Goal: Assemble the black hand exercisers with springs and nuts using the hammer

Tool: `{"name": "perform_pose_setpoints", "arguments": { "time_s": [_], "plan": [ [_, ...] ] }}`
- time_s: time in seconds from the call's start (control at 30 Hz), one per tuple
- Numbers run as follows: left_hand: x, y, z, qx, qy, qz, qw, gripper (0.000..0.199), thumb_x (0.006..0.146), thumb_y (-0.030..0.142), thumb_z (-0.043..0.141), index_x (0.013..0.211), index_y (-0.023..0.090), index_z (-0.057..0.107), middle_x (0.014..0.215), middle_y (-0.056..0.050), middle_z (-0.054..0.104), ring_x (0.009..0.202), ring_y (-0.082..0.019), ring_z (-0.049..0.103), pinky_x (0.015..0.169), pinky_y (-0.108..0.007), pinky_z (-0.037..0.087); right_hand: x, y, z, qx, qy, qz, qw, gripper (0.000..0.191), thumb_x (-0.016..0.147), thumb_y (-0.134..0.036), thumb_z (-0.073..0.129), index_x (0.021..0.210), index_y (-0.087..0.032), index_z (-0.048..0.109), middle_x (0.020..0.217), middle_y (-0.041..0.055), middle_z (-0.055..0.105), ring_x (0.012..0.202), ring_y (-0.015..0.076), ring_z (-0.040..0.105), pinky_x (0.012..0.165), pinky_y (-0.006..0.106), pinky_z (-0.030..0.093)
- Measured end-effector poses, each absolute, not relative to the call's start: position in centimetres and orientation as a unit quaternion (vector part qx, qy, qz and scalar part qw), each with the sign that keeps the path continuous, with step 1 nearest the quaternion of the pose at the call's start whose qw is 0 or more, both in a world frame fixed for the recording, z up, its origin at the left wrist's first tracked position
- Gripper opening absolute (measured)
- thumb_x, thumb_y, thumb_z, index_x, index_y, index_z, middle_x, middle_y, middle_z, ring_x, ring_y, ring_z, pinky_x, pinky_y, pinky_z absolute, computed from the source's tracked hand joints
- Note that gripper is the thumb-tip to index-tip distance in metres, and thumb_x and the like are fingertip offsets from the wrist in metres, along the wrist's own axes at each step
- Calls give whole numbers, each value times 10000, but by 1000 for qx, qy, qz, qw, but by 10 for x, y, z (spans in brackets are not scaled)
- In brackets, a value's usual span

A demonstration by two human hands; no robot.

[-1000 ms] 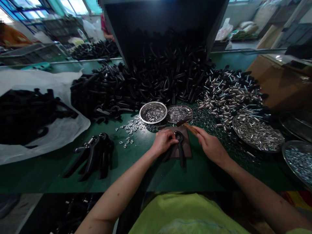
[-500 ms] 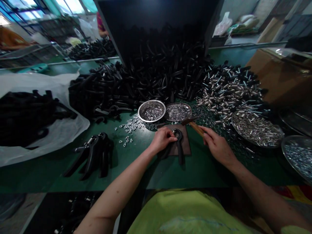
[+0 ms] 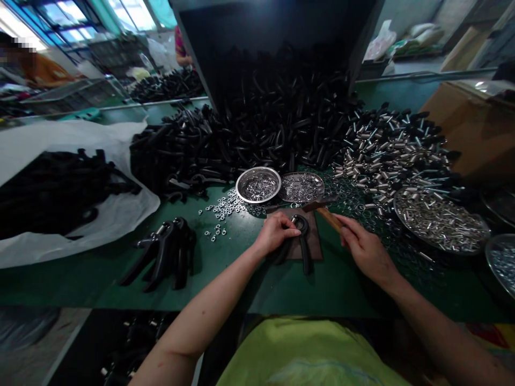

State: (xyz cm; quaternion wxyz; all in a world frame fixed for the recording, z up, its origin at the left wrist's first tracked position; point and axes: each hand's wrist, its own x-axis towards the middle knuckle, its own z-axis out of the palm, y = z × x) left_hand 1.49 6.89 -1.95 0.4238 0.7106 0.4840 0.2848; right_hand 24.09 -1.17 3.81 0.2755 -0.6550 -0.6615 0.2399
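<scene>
Left hand (image 3: 277, 234) is pinching a black hand gripper (image 3: 301, 252) down on the brown pad (image 3: 313, 247), while the right hand (image 3: 365, 250) is clenching a hammer (image 3: 329, 218) right beside the pad.

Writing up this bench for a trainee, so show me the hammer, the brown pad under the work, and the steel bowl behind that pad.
Hammer (image 3: 329, 218): head view, on its wooden handle.
Brown pad (image 3: 314, 246): head view, on its bare right side.
Steel bowl (image 3: 238, 185): head view, on its left rim.

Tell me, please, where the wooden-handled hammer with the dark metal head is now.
In the head view, the hammer is in the person's right hand, its head just above the brown pad, near a steel dish of small rings.
</scene>
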Motion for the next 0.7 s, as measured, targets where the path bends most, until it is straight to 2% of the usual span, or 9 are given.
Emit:
{"name": "perform_pose_setpoints", "arguments": {
  "time_s": [0.2,0.3,0.5,0.6,0.7],
  "plan": [
    [12,72,-15,713,482,239,449,161,597,293,796,628,192,675,822,9,605,792,-141,564,760,-261,422,239,-12,38,-657,-658,250,271,411,928,-352,331,1269,-220,519,665,-7,591,555,138,551,541,256,412],
    [12,74,-13,697,494,253,455,161,611,294,781,630,182,667,800,6,598,779,-139,564,723,-251,426,238,-13,37,-655,-656,257,271,409,928,-354,332,1271,-228,516,668,-8,591,559,138,552,544,256,414],
    [17,76,-7,614,521,280,523,247,624,359,754,648,142,638,713,2,603,615,-106,532,581,-233,410,239,-15,38,-647,-661,253,284,396,931,-357,337,1259,-236,524,661,-12,581,554,135,547,547,254,418],
    [17,76,-9,622,511,277,526,218,607,329,769,640,148,651,746,-3,612,647,-113,547,610,-240,422,241,-17,37,-647,-655,261,290,400,932,-361,332,1258,-229,522,643,-14,573,531,132,533,522,249,409],
    [16,75,-13,671,501,266,477,156,588,290,790,632,181,687,806,-4,610,759,-134,570,721,-251,437,243,-19,34,-651,-648,270,289,402,933,-365,336,1264,-226,516,644,-17,568,521,126,520,513,246,398]
  ]
}}
